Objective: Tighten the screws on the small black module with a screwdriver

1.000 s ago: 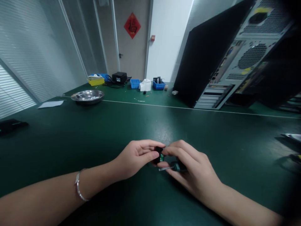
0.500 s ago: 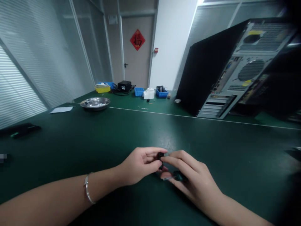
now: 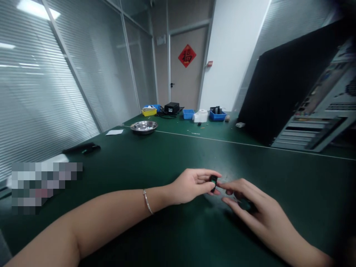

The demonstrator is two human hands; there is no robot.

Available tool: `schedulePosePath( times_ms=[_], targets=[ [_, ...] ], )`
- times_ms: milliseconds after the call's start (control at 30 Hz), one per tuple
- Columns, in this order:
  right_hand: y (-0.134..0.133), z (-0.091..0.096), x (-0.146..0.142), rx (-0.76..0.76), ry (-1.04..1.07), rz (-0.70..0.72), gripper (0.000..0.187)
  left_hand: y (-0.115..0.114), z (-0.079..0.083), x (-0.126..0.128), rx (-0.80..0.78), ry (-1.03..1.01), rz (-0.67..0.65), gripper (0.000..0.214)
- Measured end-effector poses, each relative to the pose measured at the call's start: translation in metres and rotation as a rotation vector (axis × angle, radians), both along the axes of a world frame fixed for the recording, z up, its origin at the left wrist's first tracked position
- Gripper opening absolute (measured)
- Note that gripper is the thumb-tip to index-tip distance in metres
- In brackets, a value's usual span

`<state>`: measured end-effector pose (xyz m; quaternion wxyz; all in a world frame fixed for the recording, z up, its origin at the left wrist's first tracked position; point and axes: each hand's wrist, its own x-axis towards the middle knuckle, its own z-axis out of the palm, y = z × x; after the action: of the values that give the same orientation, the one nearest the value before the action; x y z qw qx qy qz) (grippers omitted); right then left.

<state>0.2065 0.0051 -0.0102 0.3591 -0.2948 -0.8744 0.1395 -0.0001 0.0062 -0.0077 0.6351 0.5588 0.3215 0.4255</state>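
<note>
My left hand pinches a small black part with a green spot between thumb and fingers, just above the green table mat. My right hand lies right of it, index fingertip close to the part. Its fingers curl loosely over a dark small screwdriver, which is mostly hidden. A thin bracelet is on my left wrist.
A computer tower lies tilted at the back right, its rear panel facing me. Farther back are a steel bowl, blue bins, a yellow box, a black adapter and a white object. A black device lies at left.
The view has swung left and up, so the hands sit further right in the picture. My right fingers have drawn slightly away from the part, and the screwdriver's shaft no longer shows.
</note>
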Motion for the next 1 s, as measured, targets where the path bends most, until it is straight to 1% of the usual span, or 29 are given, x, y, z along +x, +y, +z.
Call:
schedulePosePath(
  times_ms=[100,233,333,433,500,633,733,800,900,1000],
  targets=[
    [0.001,-0.002,-0.001,-0.051,-0.037,0.01,0.023,0.004,-0.001,-0.002,0.017,0.007,0.031,0.036],
    [0.0,0.001,-0.004,-0.106,-0.056,0.039,0.018,0.008,-0.005,-0.003,0.013,-0.024,0.05,0.035],
    [-0.002,0.003,-0.007,-0.16,-0.092,0.063,0.027,0.01,-0.008,-0.002,-0.017,-0.034,0.076,0.034],
    [-0.001,0.003,-0.007,-0.185,-0.104,0.019,0.039,0.009,-0.008,-0.002,-0.029,-0.025,0.081,0.032],
    [0.0,0.001,-0.007,-0.205,-0.081,-0.017,0.044,0.007,-0.007,-0.002,-0.013,-0.001,0.068,0.03],
    [0.003,-0.003,-0.005,-0.296,-0.026,-0.062,0.046,0.006,-0.006,-0.001,0.036,0.095,0.036,0.026],
    [0.003,-0.003,-0.005,-0.34,0.015,-0.113,0.046,0.005,-0.008,0.001,0.029,0.137,0.067,0.027],
    [0.004,-0.002,-0.006,-0.36,0.043,-0.141,0.046,0.0,-0.008,0.003,0.012,0.155,0.102,0.028],
    [0.005,0.0,-0.007,-0.392,0.081,-0.16,0.047,-0.014,-0.002,0.004,-0.015,0.156,0.14,0.028],
    [-0.001,0.002,-0.007,-0.483,0.158,-0.191,0.049,-0.032,0.006,0.0,-0.058,0.137,0.206,0.028]
  ],
)
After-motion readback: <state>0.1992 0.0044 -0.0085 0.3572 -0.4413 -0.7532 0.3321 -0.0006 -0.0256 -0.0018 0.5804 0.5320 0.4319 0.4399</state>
